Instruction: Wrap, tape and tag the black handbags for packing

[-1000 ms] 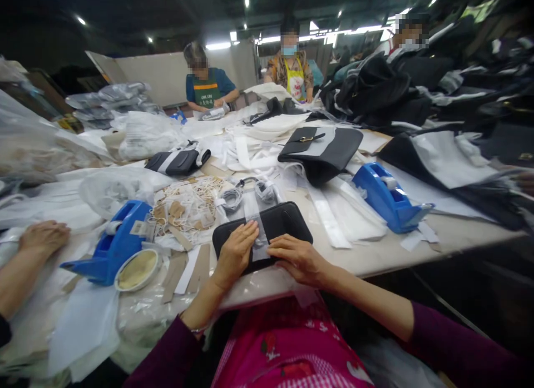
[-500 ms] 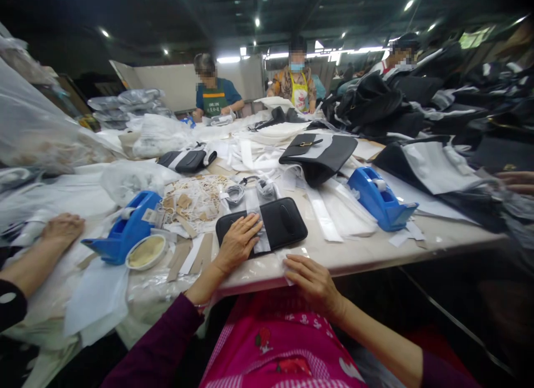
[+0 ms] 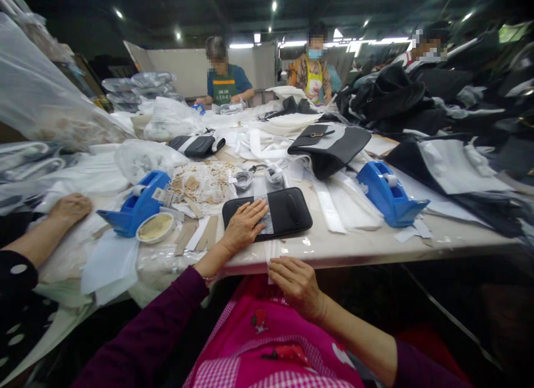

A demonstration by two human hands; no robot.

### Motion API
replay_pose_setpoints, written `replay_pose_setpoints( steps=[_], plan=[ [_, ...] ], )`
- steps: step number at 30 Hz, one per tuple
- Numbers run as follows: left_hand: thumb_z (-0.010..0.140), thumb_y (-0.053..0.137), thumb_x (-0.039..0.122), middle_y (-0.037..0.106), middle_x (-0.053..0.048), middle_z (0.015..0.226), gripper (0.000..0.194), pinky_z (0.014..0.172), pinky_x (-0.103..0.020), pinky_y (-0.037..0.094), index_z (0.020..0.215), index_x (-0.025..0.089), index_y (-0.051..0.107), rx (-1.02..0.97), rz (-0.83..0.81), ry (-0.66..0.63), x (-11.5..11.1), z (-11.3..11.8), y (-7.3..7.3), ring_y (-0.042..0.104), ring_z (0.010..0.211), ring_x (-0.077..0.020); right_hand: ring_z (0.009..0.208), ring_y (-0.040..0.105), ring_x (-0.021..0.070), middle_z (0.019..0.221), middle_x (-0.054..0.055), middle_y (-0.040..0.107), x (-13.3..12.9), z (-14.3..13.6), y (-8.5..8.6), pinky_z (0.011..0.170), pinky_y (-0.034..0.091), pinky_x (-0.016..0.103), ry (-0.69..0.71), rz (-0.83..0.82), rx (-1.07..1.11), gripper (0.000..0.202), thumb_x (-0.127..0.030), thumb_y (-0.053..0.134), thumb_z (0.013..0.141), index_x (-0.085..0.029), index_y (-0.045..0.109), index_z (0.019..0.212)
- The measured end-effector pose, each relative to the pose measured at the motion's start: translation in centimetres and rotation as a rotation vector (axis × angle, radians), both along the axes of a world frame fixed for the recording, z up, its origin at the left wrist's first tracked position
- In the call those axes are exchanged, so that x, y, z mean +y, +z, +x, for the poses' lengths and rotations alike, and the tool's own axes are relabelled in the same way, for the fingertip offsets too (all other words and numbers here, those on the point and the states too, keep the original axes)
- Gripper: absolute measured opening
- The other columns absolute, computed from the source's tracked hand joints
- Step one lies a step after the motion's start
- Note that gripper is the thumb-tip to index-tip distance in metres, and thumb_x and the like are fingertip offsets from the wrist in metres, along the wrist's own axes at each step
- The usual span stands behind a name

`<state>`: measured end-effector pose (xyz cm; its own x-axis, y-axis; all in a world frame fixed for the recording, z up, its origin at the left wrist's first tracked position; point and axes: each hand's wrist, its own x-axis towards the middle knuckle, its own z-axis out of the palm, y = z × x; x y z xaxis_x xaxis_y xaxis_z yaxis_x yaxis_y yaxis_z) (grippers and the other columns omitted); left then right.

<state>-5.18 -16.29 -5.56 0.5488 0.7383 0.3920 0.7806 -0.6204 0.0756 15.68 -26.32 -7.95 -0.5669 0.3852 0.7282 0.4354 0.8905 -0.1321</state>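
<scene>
The pouch [image 3: 293, 211] lies flat on the bench [image 3: 359, 242], near the edge in front of you. Your left hand [image 3: 247, 224] is spread flat over it, fingers straight and side by side, hiding part of its left half and of the grey band [image 3: 267, 225] around its middle. Your right hand [image 3: 295, 282], fingers bunched and narrow, holds a translucent strip [image 3: 273, 250] at the bench edge; its thumb is out of sight, and you can't make out where the strip ends.

Just behind the pouch are wrapped coils [image 3: 243, 180], partly hidden by plastic. To its left, a heap of strings [image 3: 203, 182] lies tangled with card scraps. The white bowl [image 3: 155, 228] holds something flat and pale yellow, hard to identify. Beside it, the left dispenser [image 3: 139, 204] carries a pale roll, as does the right dispenser [image 3: 386, 193] across the bench. The clear bag [image 3: 144, 157] has blurred contents; the big bag [image 3: 54, 88] is cut off at the left edge, with brownish stuff showing low inside. A co-worker's hand [image 3: 70, 208] rests at far left, body cut off.
</scene>
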Motion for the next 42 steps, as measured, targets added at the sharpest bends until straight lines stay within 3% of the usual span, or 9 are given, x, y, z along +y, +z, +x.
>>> replay_pose_setpoints(
  steps=[13, 17, 20, 23, 27, 31, 36, 42],
  plan=[
    [0.095, 0.043, 0.031, 0.030, -0.009, 0.153, 0.051, 0.116, -0.040, 0.018, 0.143, 0.019, 0.035, 0.076, 0.036, 0.034, -0.5, 0.4, 0.4, 0.023, 0.143, -0.0194, 0.091, 0.065, 0.0162, 0.089, 0.007, 0.072, -0.7, -2.2, 1.3, 0.080, 0.050, 0.029, -0.002, -0.058, 0.018, 0.026, -0.013, 0.041, 0.094, -0.016, 0.065, 0.086],
    [0.094, 0.043, 0.029, 0.032, -0.008, 0.152, 0.049, 0.116, -0.041, 0.020, 0.142, 0.018, 0.037, 0.077, 0.078, 0.042, -0.5, 0.3, 0.2, 0.022, 0.143, -0.0200, 0.084, 0.063, 0.0143, 0.088, 0.005, 0.071, 1.6, -3.2, 4.3, 0.076, 0.048, 0.027, -0.042, -0.084, 0.087, 0.029, -0.013, 0.040, 0.094, -0.018, 0.066, 0.084],
    [0.092, 0.045, 0.023, 0.037, -0.011, 0.149, 0.048, 0.115, -0.042, 0.024, 0.139, 0.016, 0.041, 0.051, 0.077, 0.002, -0.4, 0.1, -0.2, 0.027, 0.141, -0.0204, 0.081, 0.059, 0.0137, 0.087, 0.003, 0.068, 4.5, -3.4, 6.7, 0.073, 0.046, 0.025, -0.120, -0.111, 0.052, 0.024, -0.013, 0.048, 0.091, -0.021, 0.068, 0.082],
    [0.087, 0.045, 0.014, 0.045, -0.012, 0.144, 0.050, 0.114, -0.042, 0.029, 0.137, 0.015, 0.043, -0.042, 0.049, -0.052, -0.7, -0.3, -0.5, 0.036, 0.137, -0.0207, 0.076, 0.054, 0.0146, 0.077, 0.001, 0.061, 7.9, -3.7, 8.1, 0.069, 0.044, 0.025, -0.175, -0.136, -0.005, 0.019, -0.016, 0.057, 0.087, -0.023, 0.069, 0.075],
    [0.087, 0.043, 0.010, 0.055, -0.010, 0.132, 0.042, 0.111, -0.043, 0.036, 0.127, 0.019, 0.052, -0.212, -0.018, -0.118, -1.6, -0.8, -0.6, 0.047, 0.127, -0.0214, 0.072, 0.054, 0.0132, 0.070, -0.001, 0.057, 12.3, -4.6, 7.9, 0.063, 0.040, 0.023, -0.219, -0.235, -0.047, 0.020, -0.015, 0.061, 0.085, -0.022, 0.067, 0.067],
    [0.083, 0.047, 0.007, 0.055, -0.011, 0.123, 0.043, 0.104, -0.038, 0.044, 0.125, 0.016, 0.047, -0.348, -0.092, -0.004, -2.2, -0.9, -0.9, 0.051, 0.118, -0.0219, 0.070, 0.057, 0.0108, 0.076, -0.003, 0.062, 15.1, -5.4, 6.9, 0.062, 0.038, 0.022, -0.254, -0.368, -0.137, 0.016, -0.014, 0.061, 0.084, -0.022, 0.068, 0.071],
    [0.084, 0.044, 0.005, 0.049, -0.012, 0.125, 0.052, 0.102, -0.041, 0.046, 0.133, 0.020, 0.035, -0.398, -0.088, 0.050, -2.1, -0.7, -1.4, 0.049, 0.119, -0.0228, 0.080, 0.058, 0.0131, 0.081, -0.002, 0.063, 16.5, -5.6, 6.3, 0.060, 0.036, 0.023, -0.269, -0.360, -0.238, 0.014, -0.016, 0.063, 0.083, -0.022, 0.067, 0.071],
    [0.088, 0.045, 0.012, 0.048, -0.012, 0.127, 0.056, 0.102, -0.043, 0.046, 0.141, 0.022, 0.030, -0.301, -0.088, 0.086, -1.8, -0.6, -1.6, 0.050, 0.117, -0.0254, 0.085, 0.056, 0.0145, 0.084, -0.001, 0.062, 17.4, -5.7, 6.3, 0.054, 0.030, 0.025, -0.278, -0.325, -0.325, 0.010, -0.019, 0.065, 0.082, -0.022, 0.067, 0.073]
  ],
)
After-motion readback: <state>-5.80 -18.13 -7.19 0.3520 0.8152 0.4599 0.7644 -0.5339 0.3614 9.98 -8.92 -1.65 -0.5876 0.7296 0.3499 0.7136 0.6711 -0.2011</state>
